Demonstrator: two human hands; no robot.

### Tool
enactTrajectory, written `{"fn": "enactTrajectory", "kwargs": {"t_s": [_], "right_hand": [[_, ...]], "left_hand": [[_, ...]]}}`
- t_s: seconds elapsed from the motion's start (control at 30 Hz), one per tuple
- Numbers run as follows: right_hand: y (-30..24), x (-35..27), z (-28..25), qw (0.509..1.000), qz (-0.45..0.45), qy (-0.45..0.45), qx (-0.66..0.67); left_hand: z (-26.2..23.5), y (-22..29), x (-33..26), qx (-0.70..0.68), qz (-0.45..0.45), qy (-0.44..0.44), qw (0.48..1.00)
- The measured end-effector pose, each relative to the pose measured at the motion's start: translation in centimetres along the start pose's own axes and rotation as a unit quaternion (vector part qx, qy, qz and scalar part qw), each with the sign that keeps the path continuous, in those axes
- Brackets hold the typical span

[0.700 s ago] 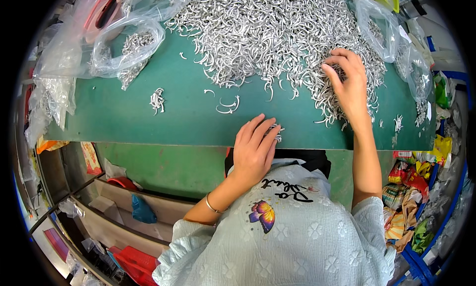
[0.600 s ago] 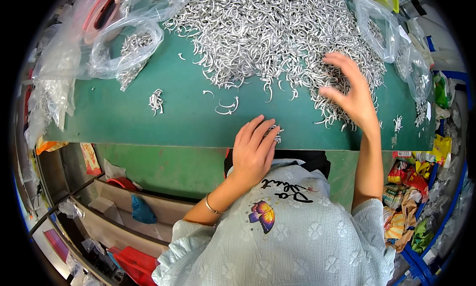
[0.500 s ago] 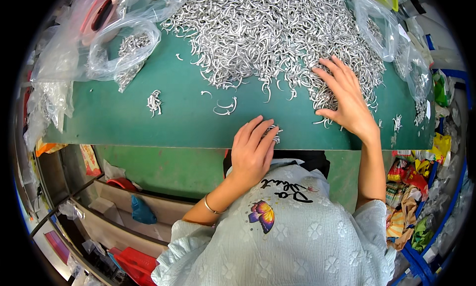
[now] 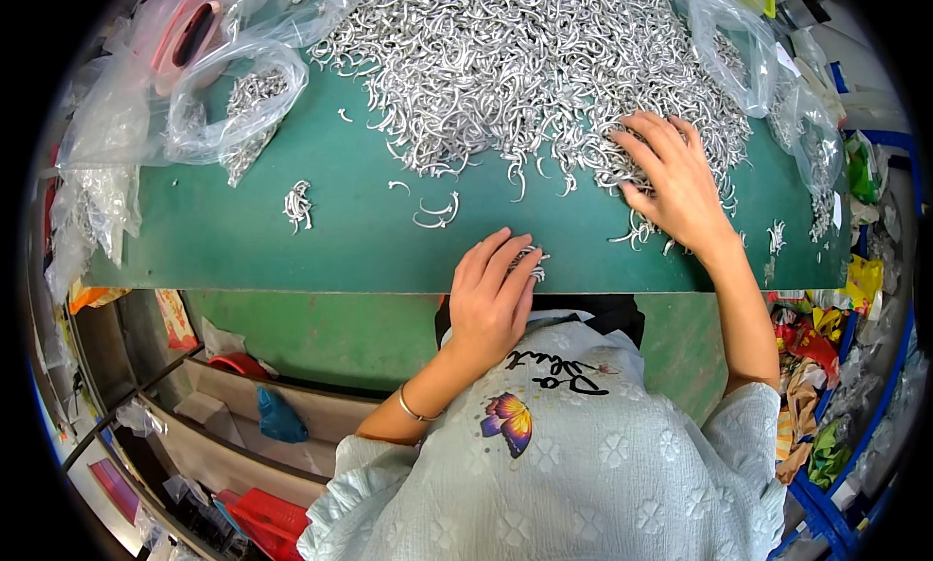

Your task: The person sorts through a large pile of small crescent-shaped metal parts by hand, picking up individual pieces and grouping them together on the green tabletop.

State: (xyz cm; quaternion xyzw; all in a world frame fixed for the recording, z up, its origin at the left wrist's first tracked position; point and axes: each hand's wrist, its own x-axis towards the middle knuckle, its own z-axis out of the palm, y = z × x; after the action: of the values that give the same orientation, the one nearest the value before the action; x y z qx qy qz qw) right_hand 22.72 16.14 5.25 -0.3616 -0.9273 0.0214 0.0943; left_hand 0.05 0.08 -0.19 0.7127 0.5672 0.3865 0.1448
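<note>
A broad heap of small curved silvery metal pieces [image 4: 486, 70] covers the far middle of the green table [image 4: 369, 250]. At the heap's right near edge lies my right hand [image 4: 675, 187], its fingers bent and apart on the pieces; the thumb rests by loose ones at the border. My left hand [image 4: 494, 291] sits at the table's front edge, fingers stretched out over a little cluster of the same pieces [image 4: 533, 262], partly hidden under the fingertips. Left of the hands are a small pile [image 4: 298, 206] and a few single curved pieces [image 4: 437, 211].
Clear plastic bags with metal pieces stand at the left [image 4: 258, 104] and right [image 4: 734, 60] of the heap. Another small cluster [image 4: 777, 236] lies near the right corner. Below the table are a cardboard box [image 4: 262, 454] and a red basket [image 4: 272, 522]; colourful packets [image 4: 807, 342] fill the right side.
The fingers of my right hand have curled closer over the heap's edge, and the thumb has moved up toward them. My left hand has stayed nearly in place.
</note>
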Motion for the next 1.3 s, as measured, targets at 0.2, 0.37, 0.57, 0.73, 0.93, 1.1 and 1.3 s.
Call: {"fn": "enactTrajectory", "kwargs": {"t_s": [0.2,0.37,0.57,0.73,0.93,1.1,1.3], "right_hand": [[0.2,0.5,-0.1,0.999,-0.005,0.043,0.013],[0.1,1.6,0.2,0.994,0.060,0.081,0.038],[1.1,2.0,0.5,0.975,0.089,0.164,0.119],[1.2,1.9,0.7,0.962,0.151,0.212,0.087],[-0.3,2.1,-1.2,0.952,0.143,0.262,0.071],[-2.8,-1.1,-0.2,0.988,0.102,0.095,0.072],[-5.3,-1.4,2.0,0.976,0.172,0.102,-0.085]], "left_hand": [[0.0,0.1,0.0,0.002,0.001,0.001,1.000],[0.0,0.1,0.1,0.005,0.003,0.004,1.000],[0.1,0.0,0.0,0.009,0.001,0.005,1.000],[0.1,0.1,0.1,0.010,0.001,0.001,1.000],[-0.1,0.0,0.2,0.019,0.015,-0.005,1.000],[-0.1,0.1,0.1,-0.004,0.007,-0.007,1.000],[-0.5,0.0,0.8,-0.055,0.016,-0.020,0.998]]}}
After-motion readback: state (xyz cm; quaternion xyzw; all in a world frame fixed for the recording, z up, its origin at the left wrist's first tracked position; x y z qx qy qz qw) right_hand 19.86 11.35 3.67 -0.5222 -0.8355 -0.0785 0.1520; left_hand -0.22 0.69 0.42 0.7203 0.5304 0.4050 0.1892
